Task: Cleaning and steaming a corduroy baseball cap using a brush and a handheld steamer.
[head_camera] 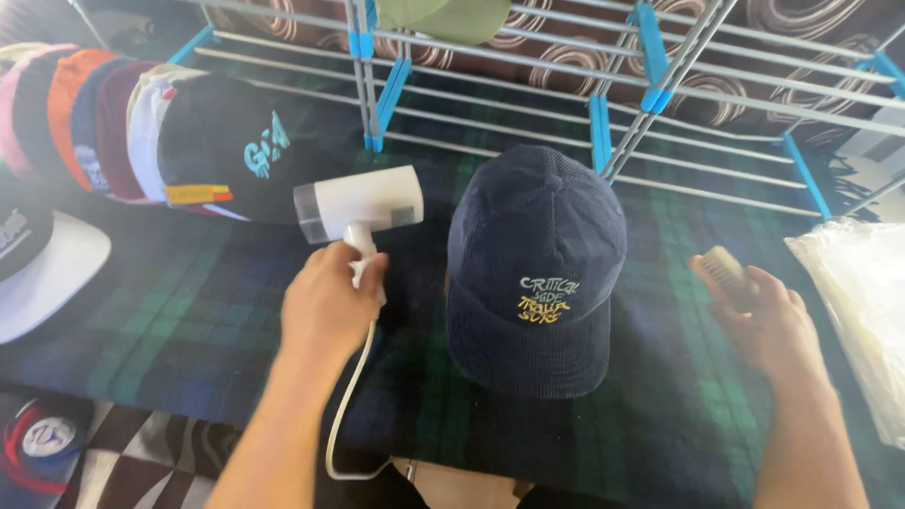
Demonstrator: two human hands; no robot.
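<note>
Corduroy cap [535,273], domed, ribbed, navy.

A dark green-and-navy tartan blanket [189,320] covers the surface. At twelve o'clock stands a grey wire drying rack [566,66] with blue joints, over brown swirl-patterned carpet [801,19]. Light is bright, even.

White steamer [358,205]: handheld, corded, held upright by its handle, nozzle end facing left, head level, just left of the cap. Brush [726,273]: small, tan, gripped at one end, right of the cap. Cap [535,273]: navy corduroy, embroidered front, resting crown-up on plaid cloth, brim nearest the camera.
</note>
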